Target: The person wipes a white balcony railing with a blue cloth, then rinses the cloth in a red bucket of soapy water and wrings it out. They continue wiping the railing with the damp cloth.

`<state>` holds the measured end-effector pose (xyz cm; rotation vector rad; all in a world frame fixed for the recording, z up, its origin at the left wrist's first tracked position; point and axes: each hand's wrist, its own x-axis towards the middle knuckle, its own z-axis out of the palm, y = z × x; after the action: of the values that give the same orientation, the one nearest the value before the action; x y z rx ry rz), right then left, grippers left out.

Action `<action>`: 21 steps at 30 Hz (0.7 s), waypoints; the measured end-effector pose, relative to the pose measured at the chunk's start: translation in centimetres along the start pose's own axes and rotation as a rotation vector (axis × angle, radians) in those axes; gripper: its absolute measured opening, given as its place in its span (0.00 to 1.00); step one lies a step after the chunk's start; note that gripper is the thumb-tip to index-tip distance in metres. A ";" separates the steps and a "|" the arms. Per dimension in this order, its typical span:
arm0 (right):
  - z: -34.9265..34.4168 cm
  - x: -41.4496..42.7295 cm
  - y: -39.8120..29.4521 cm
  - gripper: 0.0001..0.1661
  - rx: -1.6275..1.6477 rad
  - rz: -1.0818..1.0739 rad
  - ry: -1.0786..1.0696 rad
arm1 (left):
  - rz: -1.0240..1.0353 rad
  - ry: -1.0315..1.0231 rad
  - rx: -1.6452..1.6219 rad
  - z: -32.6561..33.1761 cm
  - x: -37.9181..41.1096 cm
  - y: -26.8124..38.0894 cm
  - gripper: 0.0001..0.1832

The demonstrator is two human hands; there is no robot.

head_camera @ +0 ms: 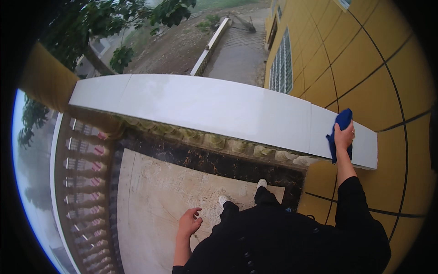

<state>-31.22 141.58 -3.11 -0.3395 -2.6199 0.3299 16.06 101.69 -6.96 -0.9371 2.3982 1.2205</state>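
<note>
On the right, my right hand (344,135) grips a blue cloth (343,119) against the white top slab of a balcony railing (212,106), near the end that meets the yellow wall. Part of the cloth sticks out past my fingers towards the slab's far edge, and another part hangs at its near edge. My left hand (190,221) hangs low over the floor at the lower middle, its fingers loosely curled and apart, holding nothing. It touches neither the slab nor the cloth.
A yellow tiled wall (369,85) rises on the right. Stone balusters (239,145) stand below the slab; another balustrade (85,185) runs down the left side beside a yellow column (51,78). My shoes are on the beige floor (160,191) and its dark border. Outside are a tree and a paved path.
</note>
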 end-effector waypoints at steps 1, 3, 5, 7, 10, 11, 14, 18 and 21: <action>0.6 -0.9 -3.6 0.41 0.071 -0.115 0.005 | 0.008 0.001 -0.010 0.2 -0.4 0.0 0.20; 1.9 -2.9 -11.0 0.40 0.234 -0.344 -0.031 | -0.009 0.045 -0.058 0.6 -1.2 -0.2 0.21; 3.1 -5.0 -18.7 0.39 0.336 -0.495 -0.094 | -0.006 0.091 -0.102 1.0 -1.6 -0.6 0.21; 3.5 -8.1 -26.4 0.39 0.474 -0.680 -0.154 | -0.022 0.130 -0.147 0.9 -2.4 -1.1 0.21; 3.1 -13.3 -34.7 0.40 0.545 -0.868 -0.307 | -0.057 0.147 -0.165 1.1 -3.6 -2.1 0.21; 3.1 -14.9 -36.1 0.39 0.592 -0.915 -0.316 | -0.073 0.151 -0.161 1.0 -4.1 -2.5 0.20; 0.8 -18.5 -36.9 0.36 0.692 -1.103 -0.428 | -0.117 0.141 -0.173 1.0 -5.5 -3.8 0.20; -0.9 -16.9 -31.8 0.38 0.739 -1.243 -0.518 | -0.075 0.132 -0.155 0.1 -5.6 -6.1 0.20; -1.3 -13.9 -25.7 0.39 0.705 -1.192 -0.466 | -0.095 0.166 -0.114 -1.4 -4.3 -8.0 0.20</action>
<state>-23.33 113.52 -0.41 1.5868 -2.3678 0.8819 24.62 98.97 -8.81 -1.2174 2.3964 1.3024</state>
